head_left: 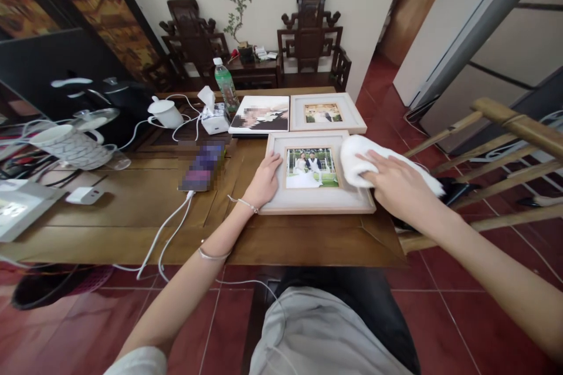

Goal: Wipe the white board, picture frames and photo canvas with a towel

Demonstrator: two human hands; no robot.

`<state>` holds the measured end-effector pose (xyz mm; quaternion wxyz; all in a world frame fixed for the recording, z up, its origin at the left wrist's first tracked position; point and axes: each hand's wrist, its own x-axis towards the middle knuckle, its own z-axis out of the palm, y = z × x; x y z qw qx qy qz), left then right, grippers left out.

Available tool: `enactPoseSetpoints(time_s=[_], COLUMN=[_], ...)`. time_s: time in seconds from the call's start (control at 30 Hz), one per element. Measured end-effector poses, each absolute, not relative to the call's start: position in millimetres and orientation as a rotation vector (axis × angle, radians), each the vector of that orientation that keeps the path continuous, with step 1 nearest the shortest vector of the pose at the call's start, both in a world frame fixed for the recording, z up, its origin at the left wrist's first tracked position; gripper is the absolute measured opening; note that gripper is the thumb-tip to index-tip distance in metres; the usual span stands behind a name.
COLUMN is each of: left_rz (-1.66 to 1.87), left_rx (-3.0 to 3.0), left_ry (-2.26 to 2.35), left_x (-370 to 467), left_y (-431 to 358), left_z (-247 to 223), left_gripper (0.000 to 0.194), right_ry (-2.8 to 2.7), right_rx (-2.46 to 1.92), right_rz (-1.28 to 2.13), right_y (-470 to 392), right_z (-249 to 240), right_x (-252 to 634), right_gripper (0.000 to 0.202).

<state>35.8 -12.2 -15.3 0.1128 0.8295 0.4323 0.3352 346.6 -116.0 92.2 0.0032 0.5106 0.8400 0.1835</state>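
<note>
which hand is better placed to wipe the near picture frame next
Likely the right hand: it holds the white cloth against the frame, while the left hand rests on its left side.

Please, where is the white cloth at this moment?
In the head view, the white cloth is right of centre, in the right hand, over the upper right part of the nearest picture frame.
</note>
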Motion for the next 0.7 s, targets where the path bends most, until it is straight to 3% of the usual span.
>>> enactPoseSetpoints(time_s=[0.3,0.7], left_rz=[0.921,0.922], left_rx=[2.438,2.442], left_ry=[1.312,1.338], left_x=[34.4,38.6], left_y=[-13.4,-15.9], left_z=[-12.7,-10.3], left_gripper=[0.054,0.054], right_ry=[2.562,2.613], right_rx=[1.560,1.227], right_rz=[0.610,-0.007], right_y=[-13.7,-143.7], right_z=[67.0,117.8], right_x=[295.3,289.8], right_gripper=[0.041,0.038])
